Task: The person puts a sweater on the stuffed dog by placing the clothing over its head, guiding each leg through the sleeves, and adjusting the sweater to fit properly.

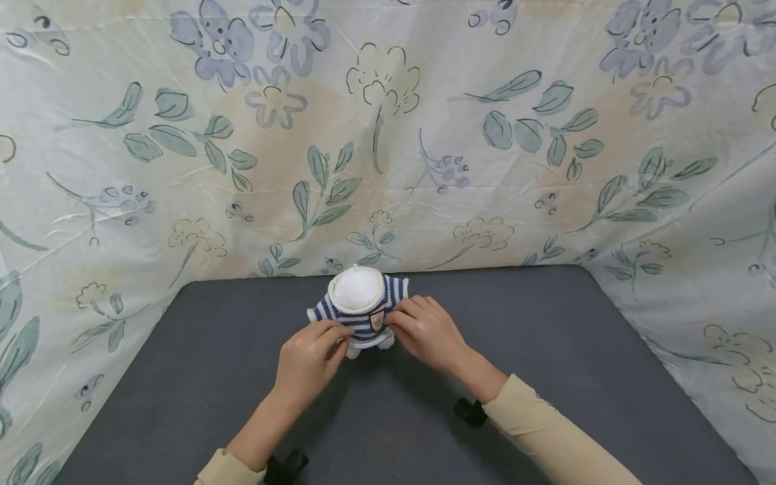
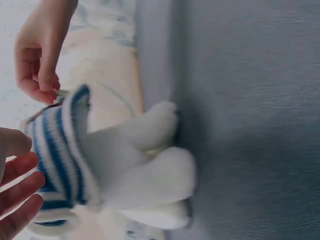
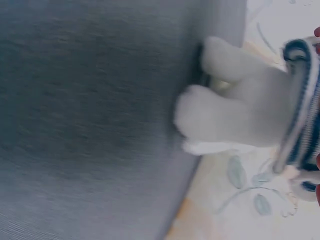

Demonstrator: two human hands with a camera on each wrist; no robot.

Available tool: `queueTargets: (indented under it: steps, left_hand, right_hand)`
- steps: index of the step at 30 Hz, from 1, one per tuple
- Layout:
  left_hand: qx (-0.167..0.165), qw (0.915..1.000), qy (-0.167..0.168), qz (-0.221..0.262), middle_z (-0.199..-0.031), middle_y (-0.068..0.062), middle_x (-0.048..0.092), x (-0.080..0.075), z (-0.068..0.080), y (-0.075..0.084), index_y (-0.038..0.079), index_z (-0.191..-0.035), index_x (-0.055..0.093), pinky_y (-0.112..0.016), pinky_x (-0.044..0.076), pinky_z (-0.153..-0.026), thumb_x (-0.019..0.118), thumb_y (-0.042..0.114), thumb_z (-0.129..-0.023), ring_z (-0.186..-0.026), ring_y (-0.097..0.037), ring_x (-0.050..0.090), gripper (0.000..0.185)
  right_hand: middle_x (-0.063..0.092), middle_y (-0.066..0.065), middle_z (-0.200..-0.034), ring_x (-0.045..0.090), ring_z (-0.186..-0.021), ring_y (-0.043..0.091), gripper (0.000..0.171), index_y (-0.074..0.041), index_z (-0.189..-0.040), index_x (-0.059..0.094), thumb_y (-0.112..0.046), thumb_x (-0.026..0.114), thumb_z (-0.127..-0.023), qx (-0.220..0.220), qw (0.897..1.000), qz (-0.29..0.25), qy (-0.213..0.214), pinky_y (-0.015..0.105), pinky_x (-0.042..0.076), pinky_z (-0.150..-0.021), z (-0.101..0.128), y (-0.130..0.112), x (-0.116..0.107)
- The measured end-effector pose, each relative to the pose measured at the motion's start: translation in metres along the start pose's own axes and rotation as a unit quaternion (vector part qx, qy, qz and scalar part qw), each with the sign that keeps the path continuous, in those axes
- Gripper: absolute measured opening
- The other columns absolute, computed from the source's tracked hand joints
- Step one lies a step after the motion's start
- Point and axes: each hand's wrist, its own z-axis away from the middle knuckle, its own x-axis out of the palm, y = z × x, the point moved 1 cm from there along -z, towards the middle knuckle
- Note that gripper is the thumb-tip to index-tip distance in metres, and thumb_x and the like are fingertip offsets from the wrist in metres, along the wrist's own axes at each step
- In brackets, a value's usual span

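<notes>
A white plush toy [image 2: 165,177] stands on the dark grey table, wearing a blue-and-white striped sweater [image 1: 358,328] with a small badge on its front. In the head view, my left hand [image 1: 309,353] pinches the sweater's lower edge on the left side. On the other side, near the badge, my right hand [image 1: 427,330] grips the knitted cloth between thumb and curled fingers. The toy's round white legs [image 3: 215,112] show below the hem in both wrist views. A thick white collar rings the rounded white top; no face is visible.
A dark grey table [image 1: 200,377] extends around the toy. Behind it hangs a pale floral cloth [image 1: 388,195], which also covers the sides. Black straps [image 1: 469,412] sit at both wrists, beside the cream sleeves [image 1: 533,421].
</notes>
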Motion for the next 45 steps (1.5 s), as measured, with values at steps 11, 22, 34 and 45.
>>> queueTargets:
  steps: [11, 22, 34, 45]
  left_hand:
    - [-0.045, 0.9986, 0.025, 0.013, -0.092, -0.003, 0.068, -0.017, -0.038, -0.005, 0.012, -0.093, 0.071, -0.032, 0.051, -0.058, 0.079, 0.013, -0.071, -0.078, -0.018, 0.064, 0.024]
    - [-0.144, 0.9887, -0.02, 0.037, -0.108, -0.009, 0.066, -0.004, -0.047, -0.014, 0.01, -0.111, 0.066, -0.041, 0.052, -0.073, 0.077, 0.02, -0.075, -0.095, -0.025, 0.064, 0.039]
    - [-0.193, 0.9782, -0.074, 0.015, -0.111, -0.01, 0.065, 0.006, -0.037, -0.021, 0.01, -0.116, 0.064, -0.042, 0.052, -0.072, 0.075, 0.029, -0.076, -0.095, -0.027, 0.064, 0.045]
    - [-0.215, 0.9702, -0.11, 0.025, -0.115, -0.012, 0.063, 0.007, -0.037, -0.021, 0.011, -0.122, 0.06, -0.044, 0.052, -0.073, 0.075, 0.031, -0.077, -0.097, -0.029, 0.063, 0.051]
  right_hand:
    - [0.063, 0.003, -0.102, 0.058, -0.095, 0.017, 0.021, -0.012, -0.102, 0.066, -0.016, 0.069, -0.082, 0.056, 0.998, -0.023, 0.004, 0.03, 0.047, -0.083, -0.046, 0.004, -0.019]
    - [0.062, 0.005, -0.111, 0.058, -0.102, 0.019, 0.035, -0.01, -0.115, 0.062, -0.019, 0.069, -0.083, 0.09, 0.994, -0.052, -0.024, 0.033, 0.048, -0.085, -0.058, 0.002, -0.009]
    - [0.06, 0.006, -0.109, 0.059, -0.098, 0.019, 0.039, -0.01, -0.118, 0.06, -0.023, 0.069, -0.083, 0.122, 0.99, -0.029, -0.065, 0.033, 0.05, -0.08, -0.053, 0.001, -0.003]
    - [0.062, 0.004, -0.112, 0.062, -0.092, 0.017, 0.043, -0.013, -0.122, 0.058, -0.035, 0.064, -0.085, 0.206, 0.97, -0.043, -0.125, 0.032, 0.051, -0.071, -0.05, 0.005, -0.001]
